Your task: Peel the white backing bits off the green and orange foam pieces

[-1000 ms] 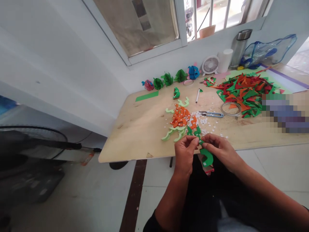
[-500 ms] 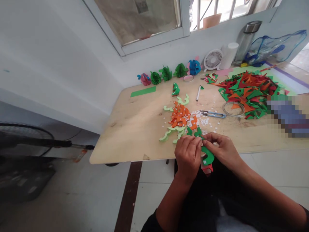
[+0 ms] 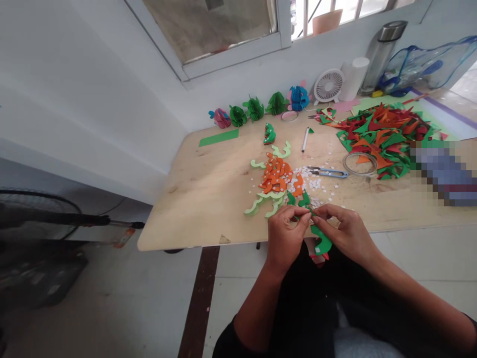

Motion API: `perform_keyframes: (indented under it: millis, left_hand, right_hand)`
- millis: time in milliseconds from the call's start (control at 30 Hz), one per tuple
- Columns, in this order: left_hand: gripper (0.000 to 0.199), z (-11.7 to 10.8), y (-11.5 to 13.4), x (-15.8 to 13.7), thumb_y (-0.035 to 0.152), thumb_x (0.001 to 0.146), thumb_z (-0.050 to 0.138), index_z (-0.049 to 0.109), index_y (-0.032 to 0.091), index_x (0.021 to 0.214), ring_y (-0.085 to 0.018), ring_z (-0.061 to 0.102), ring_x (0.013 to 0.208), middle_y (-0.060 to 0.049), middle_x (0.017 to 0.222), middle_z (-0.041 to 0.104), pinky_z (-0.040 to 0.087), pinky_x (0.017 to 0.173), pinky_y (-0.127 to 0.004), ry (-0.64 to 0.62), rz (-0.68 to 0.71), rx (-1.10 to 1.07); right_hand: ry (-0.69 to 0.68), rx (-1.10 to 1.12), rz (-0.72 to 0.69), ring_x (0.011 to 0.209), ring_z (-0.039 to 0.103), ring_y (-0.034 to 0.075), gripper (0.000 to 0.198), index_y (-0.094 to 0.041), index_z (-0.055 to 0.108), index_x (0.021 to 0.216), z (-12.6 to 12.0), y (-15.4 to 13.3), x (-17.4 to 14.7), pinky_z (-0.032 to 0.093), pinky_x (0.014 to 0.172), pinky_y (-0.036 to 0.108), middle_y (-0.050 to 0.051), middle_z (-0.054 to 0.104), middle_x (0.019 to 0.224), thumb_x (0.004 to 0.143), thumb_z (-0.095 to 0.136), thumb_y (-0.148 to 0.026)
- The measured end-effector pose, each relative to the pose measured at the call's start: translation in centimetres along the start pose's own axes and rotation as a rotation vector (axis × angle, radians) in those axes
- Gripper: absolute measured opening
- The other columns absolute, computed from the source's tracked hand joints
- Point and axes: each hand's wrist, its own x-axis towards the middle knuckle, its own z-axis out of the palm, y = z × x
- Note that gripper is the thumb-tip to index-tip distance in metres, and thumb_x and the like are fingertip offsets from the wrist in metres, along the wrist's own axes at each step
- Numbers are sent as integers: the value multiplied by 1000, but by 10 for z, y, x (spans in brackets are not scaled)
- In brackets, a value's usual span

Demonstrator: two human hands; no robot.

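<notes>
Fingers on the left hand [image 3: 286, 232] and right hand [image 3: 345, 231] cover the bit of green paper [image 3: 324, 243] they're pinching. The red-edged thing [image 3: 318, 259] behind it is mostly hidden, no clue what it is. Those white bits [image 3: 316, 184] are too tiny to make out. Item on the right's [image 3: 449, 174] all pixelated, and the dark fan [image 3: 40, 216] is blurry and chopped by the left edge.
</notes>
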Motion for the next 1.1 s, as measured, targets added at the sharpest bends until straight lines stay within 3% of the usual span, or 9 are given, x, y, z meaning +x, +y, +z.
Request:
perform_keyframes:
  millis: [167,267,467,633,867,1100]
  left_hand:
    - [9,0,-8,4,23,74,67,71,15,73,-15,64,66,-4,72,72,51,66,-26,-62,-194,-221]
    - [9,0,-12,4,23,73,68,71,14,74,-15,64,66,-4,71,71,51,66,-26,-72,-240,-298]
    - [8,-6,-8,2,20,76,65,72,17,79,-16,65,76,-5,81,73,51,74,-28,-105,-76,-119]
    - [6,-13,-4,8,19,78,65,71,19,74,-17,65,76,-4,78,72,51,73,-29,-156,46,55]
    - [10,-18,-1,16,21,79,62,70,18,73,-15,63,69,-3,72,71,48,67,-26,-269,14,50]
    - [13,-16,-6,16,26,80,60,69,16,77,-14,63,65,-3,72,70,49,64,-24,-322,-107,-59]
  right_hand:
    - [-29,64,73,54,58,15,19,-19,67,72,-2,-3,1,44,55,25,-1,62,57,80,59,-34]
    - [-46,118,129,52,57,15,21,-19,66,70,-3,-4,1,45,53,26,-1,62,54,79,60,-36]
    - [-141,389,311,48,59,16,26,-17,64,73,-3,0,3,47,47,26,1,64,54,74,65,-43]
    - [-197,459,356,45,59,16,28,-17,63,72,-2,1,4,48,44,26,1,64,52,72,69,-44]
    - [-237,443,370,43,61,16,26,-18,63,76,-4,3,2,51,44,27,-1,65,54,76,65,-44]
    - [-221,414,348,46,63,17,25,-17,64,75,-4,3,1,51,44,27,1,66,53,76,66,-42]
